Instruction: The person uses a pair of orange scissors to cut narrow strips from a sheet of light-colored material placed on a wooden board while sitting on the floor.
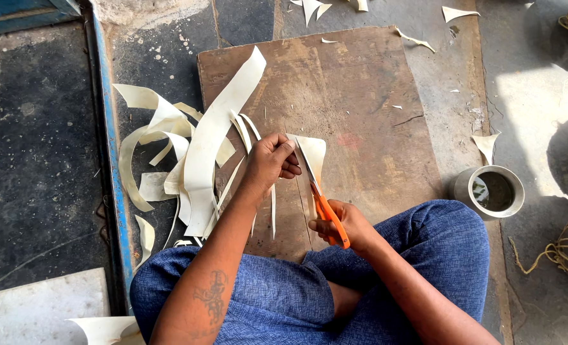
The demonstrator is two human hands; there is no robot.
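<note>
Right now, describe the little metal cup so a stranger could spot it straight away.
Start at the brown wooden board lying on the floor. Just off its lower right corner, beside the blue-clad knee, stands the small metal cup. It is the only round, shiny thing there; everything near it is flat pale scrap.

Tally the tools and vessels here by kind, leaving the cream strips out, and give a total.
Scissors, orange-handled, in the right hand: 1
Wooden board: 1
Metal cup: 1
Total: 3
The left hand pinches the cream piece being cut; the loose strips overlap too much to count.
</note>
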